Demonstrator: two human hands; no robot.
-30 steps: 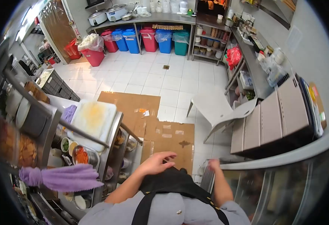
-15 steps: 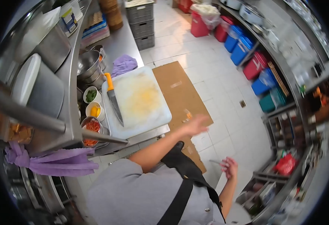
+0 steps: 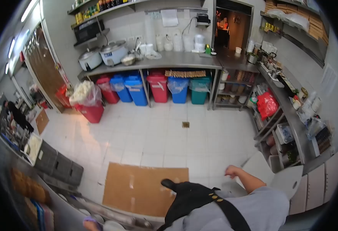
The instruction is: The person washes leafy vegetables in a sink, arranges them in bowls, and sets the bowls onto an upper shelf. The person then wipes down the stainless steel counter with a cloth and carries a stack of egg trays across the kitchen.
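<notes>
Way off to the left of the left hand [image 3: 94, 226], a person in dark clothes [image 3: 19, 115] is standing far back, and closer in, some stacked grey crates [image 3: 63, 165] are sitting ahead and to the hand's left. A red bin [image 3: 91, 113] is standing much farther out, straight ahead of that hand, overflowing with a plastic bag. The left hand itself is mostly hiding at the bottom edge, with a bit of purple cloth [image 3: 88, 218] showing right against it, so I honestly can't tell whether it's gripping that or just touching it. Just right of it, pale bowls [image 3: 114, 225] are peeking out. Brown cardboard [image 3: 142, 186] is lying on the floor between the two hands, and a dark shoe [image 3: 169, 184] is resting over it, left of the right hand [image 3: 233, 171]. That right hand is hanging out front, fingers loosely curling in; can't tell if anything's inside. A white chair [image 3: 256, 169] is standing just right of it, and a red bag [image 3: 267, 104] is sitting farther ahead and right.
</notes>
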